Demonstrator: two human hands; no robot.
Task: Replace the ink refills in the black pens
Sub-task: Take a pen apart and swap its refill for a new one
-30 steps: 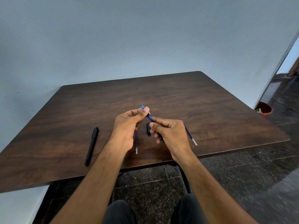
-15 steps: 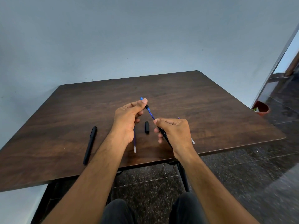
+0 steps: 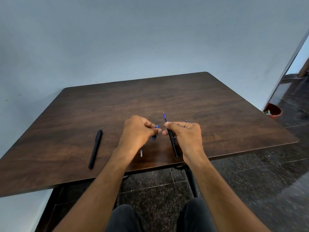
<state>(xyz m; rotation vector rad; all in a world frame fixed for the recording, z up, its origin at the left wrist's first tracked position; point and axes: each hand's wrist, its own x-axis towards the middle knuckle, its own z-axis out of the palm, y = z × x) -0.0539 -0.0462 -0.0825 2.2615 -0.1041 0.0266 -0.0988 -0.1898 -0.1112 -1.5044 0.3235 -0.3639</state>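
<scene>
My right hand (image 3: 187, 138) grips a black pen barrel (image 3: 172, 142) near its top, tilted slightly left. A blue refill (image 3: 164, 117) sticks out of the barrel's upper end, tip up. My left hand (image 3: 136, 133) is just left of it and pinches a small blue piece (image 3: 157, 126) between its fingertips. A dark cap-like piece (image 3: 153, 137) shows below those fingers, blurred. A loose refill (image 3: 141, 153) lies on the table (image 3: 225, 114), mostly hidden under my left hand. Another refill's tip (image 3: 186, 121) peeks out behind my right hand. A capped black pen (image 3: 95, 149) lies at the left.
The table's near edge runs just under my wrists. A grey wall stands behind the table. A reddish bowl (image 3: 273, 112) sits on the dark floor at the right, past the table's edge, next to a doorway.
My left hand has come off the refill's upper end and dropped lower, with a small blue piece in its fingers. My right hand has turned the barrel more upright.
</scene>
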